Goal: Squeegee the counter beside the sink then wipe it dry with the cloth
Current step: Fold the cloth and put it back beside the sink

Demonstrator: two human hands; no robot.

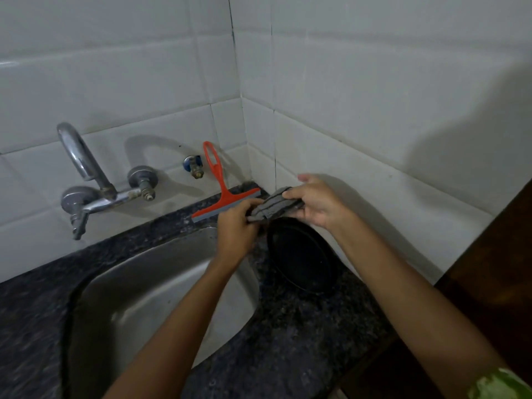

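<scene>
Both hands grip 1 bunched grey cloth (275, 205) above the counter (290, 321): left hand (236, 228) at its near-left end, right hand (318, 201) at its far-right end. The squeegee (223, 197) leans on the wall, handle up, blade partly hidden behind the left hand.

Black plate (299, 254), chrome tap (86, 180), tiled wall (374, 96)

Both bare forearms are reaching forward and converging, the left hand (234, 228) curling knuckles-up with fingers pinching one end of the cloth (275, 205), the right hand (315, 201) gripping the other end, thumb on top and index finger sticking out.
</scene>
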